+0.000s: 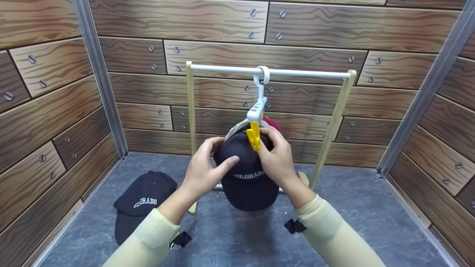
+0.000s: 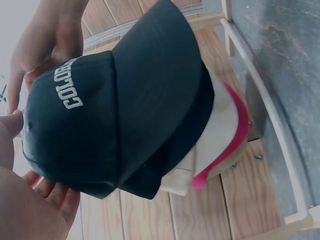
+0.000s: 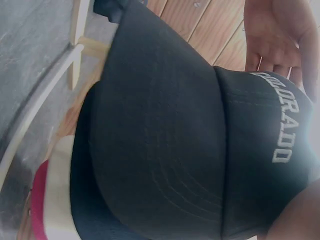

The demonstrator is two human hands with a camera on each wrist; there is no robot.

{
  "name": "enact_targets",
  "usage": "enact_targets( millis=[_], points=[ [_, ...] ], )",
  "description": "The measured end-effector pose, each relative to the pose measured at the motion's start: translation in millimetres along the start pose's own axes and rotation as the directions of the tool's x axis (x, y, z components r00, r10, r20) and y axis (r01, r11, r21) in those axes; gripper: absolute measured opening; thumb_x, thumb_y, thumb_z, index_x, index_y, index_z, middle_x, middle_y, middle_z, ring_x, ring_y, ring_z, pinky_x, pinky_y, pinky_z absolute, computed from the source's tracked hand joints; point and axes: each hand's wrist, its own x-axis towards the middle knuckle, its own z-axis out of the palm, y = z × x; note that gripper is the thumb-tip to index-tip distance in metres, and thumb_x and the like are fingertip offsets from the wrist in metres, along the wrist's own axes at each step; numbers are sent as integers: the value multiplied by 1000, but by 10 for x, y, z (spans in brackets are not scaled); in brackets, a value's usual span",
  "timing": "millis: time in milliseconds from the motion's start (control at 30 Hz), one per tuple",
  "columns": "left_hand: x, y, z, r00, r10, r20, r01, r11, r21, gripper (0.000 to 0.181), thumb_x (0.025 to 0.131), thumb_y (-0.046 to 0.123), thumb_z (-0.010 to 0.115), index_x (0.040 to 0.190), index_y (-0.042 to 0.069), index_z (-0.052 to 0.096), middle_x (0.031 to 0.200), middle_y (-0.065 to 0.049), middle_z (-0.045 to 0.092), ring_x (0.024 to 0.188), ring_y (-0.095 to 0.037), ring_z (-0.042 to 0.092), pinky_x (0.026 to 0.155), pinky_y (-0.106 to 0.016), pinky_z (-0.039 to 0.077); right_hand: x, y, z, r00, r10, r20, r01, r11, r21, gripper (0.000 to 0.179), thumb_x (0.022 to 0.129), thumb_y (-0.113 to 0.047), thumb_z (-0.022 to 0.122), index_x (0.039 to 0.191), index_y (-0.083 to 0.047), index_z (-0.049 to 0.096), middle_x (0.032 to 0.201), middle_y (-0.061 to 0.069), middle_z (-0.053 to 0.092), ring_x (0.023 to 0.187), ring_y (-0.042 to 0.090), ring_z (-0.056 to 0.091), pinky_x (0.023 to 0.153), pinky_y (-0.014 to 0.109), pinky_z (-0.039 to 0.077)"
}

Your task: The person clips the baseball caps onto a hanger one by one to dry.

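Note:
A black baseball cap point(image 1: 237, 193) with white COLORADO lettering hangs at the clip hanger, brim down. My left hand point(image 1: 207, 167) holds its left side, thumb on the front of the crown and fingers around the side. With my right hand point(image 1: 276, 159) I grip the crown's upper right, thumb beside the yellow clip point(image 1: 254, 136) and index finger bent behind it. The white hanger point(image 1: 256, 109) hooks over the rack's bar. Behind the cap hang another dark cap point(image 3: 82, 165), a white cap point(image 2: 217, 115) and a pink-edged one point(image 2: 240, 117).
A second black COLORADO cap point(image 1: 150, 193) lies on the grey floor surface at left. The rack has a white top bar point(image 1: 308, 73) and wooden posts point(image 1: 336, 126). Wood-patterned walls point(image 1: 222, 22) enclose the space on the back and both sides.

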Motion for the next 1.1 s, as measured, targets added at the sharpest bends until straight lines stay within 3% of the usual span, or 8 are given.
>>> enact_targets(
  millis=[233,500,833,1100],
  points=[
    [-118,-100,50,998,-59,31,58,998,27,73,98,42,88,152,4,58,143,-10,64,130,-27,62,113,-52,50,-97,123,-19,994,-99,-40,100,994,40,22,101,-9,82,120,-1,78,120,7,73,117,24,67,110,31,48],
    [-203,-203,100,997,-72,37,71,997,15,70,100,42,85,152,3,59,146,-9,64,139,-29,60,119,-54,46,-254,242,-59,991,-120,-65,121,993,1,31,101,-14,78,131,-6,75,129,7,66,119,23,60,106,32,45],
    [-295,-242,138,983,-143,116,144,990,5,76,100,47,83,159,8,54,156,-10,58,146,-30,56,121,-53,44,-393,375,-116,993,-91,-80,94,995,36,47,102,-10,74,146,-2,62,139,12,59,127,24,56,112,31,42],
    [-337,-263,166,980,-163,119,162,987,12,77,101,50,82,160,10,54,158,-9,56,144,-32,56,120,-57,44,-528,496,-187,997,-61,-42,63,997,46,57,103,-10,68,157,0,53,153,14,55,138,24,53,119,29,38]
  ],
)
